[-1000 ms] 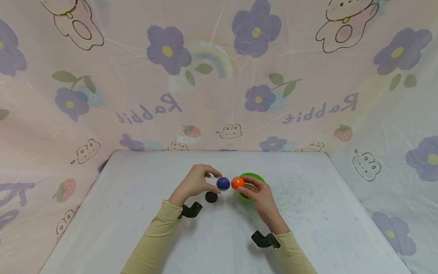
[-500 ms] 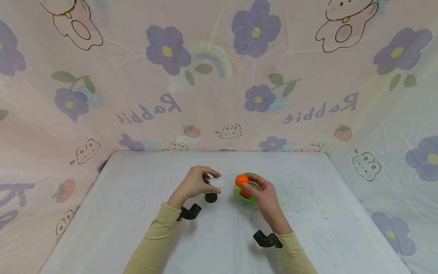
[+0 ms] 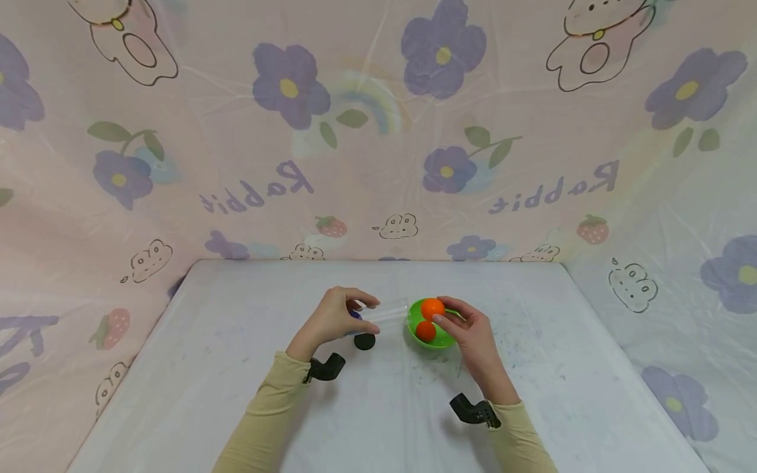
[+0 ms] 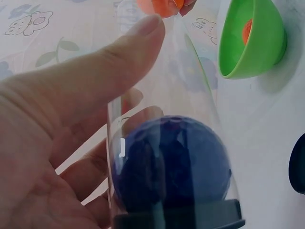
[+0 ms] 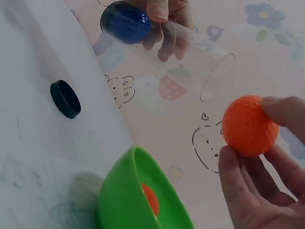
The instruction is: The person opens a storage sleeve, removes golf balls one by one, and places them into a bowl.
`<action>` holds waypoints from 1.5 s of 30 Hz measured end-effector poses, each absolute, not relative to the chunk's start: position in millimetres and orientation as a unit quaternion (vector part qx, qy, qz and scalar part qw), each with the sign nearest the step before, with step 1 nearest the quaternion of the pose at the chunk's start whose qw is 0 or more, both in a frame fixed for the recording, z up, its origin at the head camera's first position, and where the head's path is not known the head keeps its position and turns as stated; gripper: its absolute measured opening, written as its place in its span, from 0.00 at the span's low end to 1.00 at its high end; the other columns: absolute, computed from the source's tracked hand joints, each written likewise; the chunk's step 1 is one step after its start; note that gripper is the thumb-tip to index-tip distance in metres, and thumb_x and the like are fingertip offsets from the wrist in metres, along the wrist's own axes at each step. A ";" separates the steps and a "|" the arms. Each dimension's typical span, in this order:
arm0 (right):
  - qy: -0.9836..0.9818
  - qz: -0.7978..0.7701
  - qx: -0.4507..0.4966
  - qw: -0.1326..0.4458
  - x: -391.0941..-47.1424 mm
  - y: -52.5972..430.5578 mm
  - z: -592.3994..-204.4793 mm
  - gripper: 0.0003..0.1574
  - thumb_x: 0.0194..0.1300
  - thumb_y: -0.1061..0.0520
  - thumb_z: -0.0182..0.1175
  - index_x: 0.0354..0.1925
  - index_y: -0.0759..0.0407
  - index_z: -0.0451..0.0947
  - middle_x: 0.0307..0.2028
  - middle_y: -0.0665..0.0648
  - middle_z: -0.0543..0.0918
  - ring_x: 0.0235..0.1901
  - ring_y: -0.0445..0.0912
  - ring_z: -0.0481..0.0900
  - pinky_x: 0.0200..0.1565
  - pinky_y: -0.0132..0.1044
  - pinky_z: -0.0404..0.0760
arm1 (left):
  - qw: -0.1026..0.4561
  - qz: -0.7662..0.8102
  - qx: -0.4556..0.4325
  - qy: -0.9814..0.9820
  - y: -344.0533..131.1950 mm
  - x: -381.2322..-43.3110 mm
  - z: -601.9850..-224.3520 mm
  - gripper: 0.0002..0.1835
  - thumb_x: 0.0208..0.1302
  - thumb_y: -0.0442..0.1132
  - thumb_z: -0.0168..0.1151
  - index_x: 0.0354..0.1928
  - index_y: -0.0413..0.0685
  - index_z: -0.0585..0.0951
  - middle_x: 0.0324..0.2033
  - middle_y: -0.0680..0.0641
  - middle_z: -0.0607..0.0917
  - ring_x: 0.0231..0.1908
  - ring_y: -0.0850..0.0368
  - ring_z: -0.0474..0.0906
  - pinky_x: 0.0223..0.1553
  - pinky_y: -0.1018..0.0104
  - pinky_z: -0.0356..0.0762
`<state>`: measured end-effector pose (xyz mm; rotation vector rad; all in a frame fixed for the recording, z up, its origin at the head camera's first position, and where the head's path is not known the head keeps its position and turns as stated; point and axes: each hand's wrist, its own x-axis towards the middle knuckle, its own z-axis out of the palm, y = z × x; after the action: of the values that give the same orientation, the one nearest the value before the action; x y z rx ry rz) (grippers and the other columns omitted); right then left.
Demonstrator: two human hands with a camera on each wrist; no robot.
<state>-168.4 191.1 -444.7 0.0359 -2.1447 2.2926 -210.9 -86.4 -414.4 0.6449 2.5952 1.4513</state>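
My left hand grips a clear plastic tube, tilted with its open end toward the right. At the tube's capped end sits a dark blue ball, against a black end cap. Between thumb and fingertips, my right hand pinches an orange ball, held a little way off the tube's mouth and over the green bowl. A second orange ball lies inside that bowl.
On the white table, a loose black cap lies just below the tube, left of the bowl. A printed cloth rises behind the table and at both sides. Each wrist carries a black camera mount.
The blue ball has gone from the tube's mouth down to its capped end. My right hand has moved right with its orange ball, away from the tube and over the bowl.
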 end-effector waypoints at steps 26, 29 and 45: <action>-0.765 0.636 0.096 0.000 -169.5 213.8 -463.2 0.27 0.55 0.64 0.70 0.53 0.68 0.75 0.53 0.66 0.76 0.51 0.51 0.78 0.47 0.33 0.79 | 0.066 0.478 0.214 0.849 -87.3 -209.4 -419.4 0.24 0.39 0.43 0.81 0.43 0.54 0.86 0.39 0.54 0.85 0.39 0.47 0.79 0.38 0.62 0.77; -0.787 0.607 0.110 0.009 -170.4 214.1 -465.4 0.27 0.54 0.62 0.71 0.53 0.67 0.76 0.52 0.65 0.78 0.50 0.52 0.78 0.47 0.35 0.79 | 0.067 0.478 0.216 0.849 -87.4 -209.2 -419.6 0.24 0.39 0.42 0.81 0.44 0.53 0.86 0.40 0.53 0.85 0.40 0.45 0.79 0.39 0.61 0.77; -0.852 0.503 0.146 0.011 -169.5 210.5 -464.6 0.24 0.55 0.62 0.70 0.51 0.63 0.78 0.47 0.60 0.81 0.43 0.52 0.81 0.48 0.54 0.77 | 0.061 0.483 0.218 0.846 -86.5 -211.0 -424.1 0.23 0.40 0.42 0.81 0.43 0.55 0.86 0.40 0.53 0.85 0.37 0.52 0.78 0.38 0.61 0.77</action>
<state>-169.5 210.5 -464.6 0.4546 -2.6584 1.5685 -211.0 -86.5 -424.1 0.6595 2.5585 1.4627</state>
